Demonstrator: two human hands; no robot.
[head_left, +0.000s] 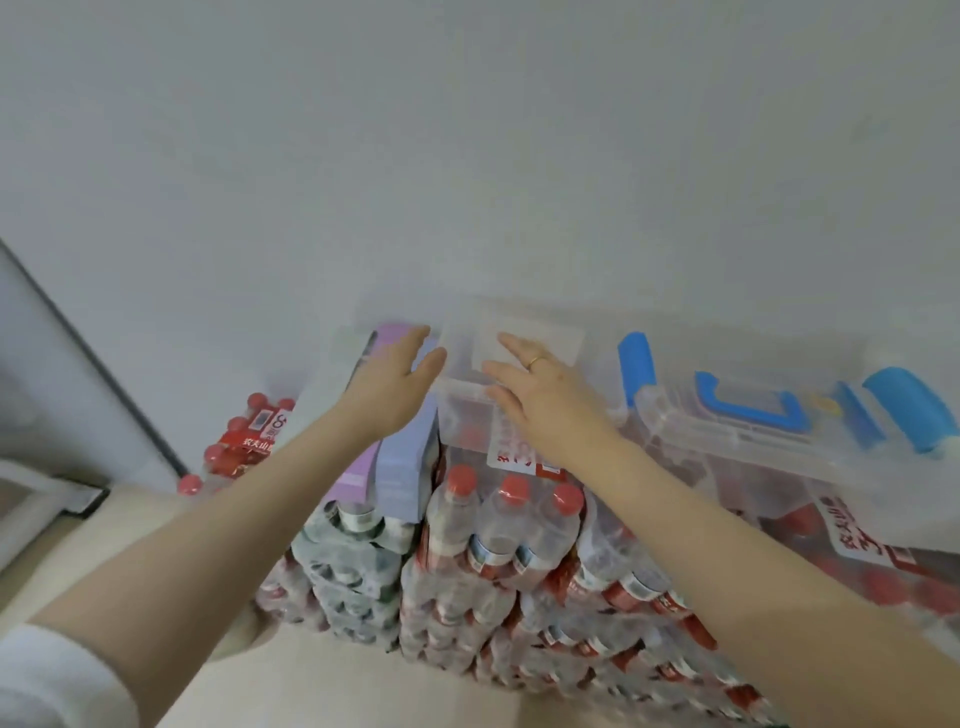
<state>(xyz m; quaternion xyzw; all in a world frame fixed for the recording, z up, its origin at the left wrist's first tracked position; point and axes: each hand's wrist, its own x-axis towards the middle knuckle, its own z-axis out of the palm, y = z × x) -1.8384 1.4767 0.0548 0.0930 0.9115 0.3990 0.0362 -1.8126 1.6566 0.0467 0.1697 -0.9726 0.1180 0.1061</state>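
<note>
- Nearest the camera, two bare forearms reach forward; a white sleeve (47, 675) sits pushed up on the left one.
- Below them stands the stack of shrink-wrapped water-bottle packs (498, 545), red caps showing along its front edge. It carries everything the hands are going for.
- On the stack's left end lie two flat cartons (363, 467), purple and lavender, side by side.
- The left hand (395, 384) is above those cartons at the left wall of the small clear box (460, 415), fingers straight and spread, clasping nothing. Whether it touches the wall I cannot tell.
- The right hand (540, 395), a ring (535, 361) on one finger, lies with relaxed, straight fingers over the box's lid — not clenched, nothing grasped.
- The small clear box sits on the stack's top toward the back edge, between the cartons and the larger clear bin (753, 441) with its blue handle (748, 402).
- Handling, as a judgement: thin hard plastic, stiff and smooth, probably light as little shows inside. It is likely slippery against the film wrap, so a palm on each side wall just under the lid's rim seems safest — the lid alone might pop off.
- Behind everything, a plain pale wall (467, 156).
</note>
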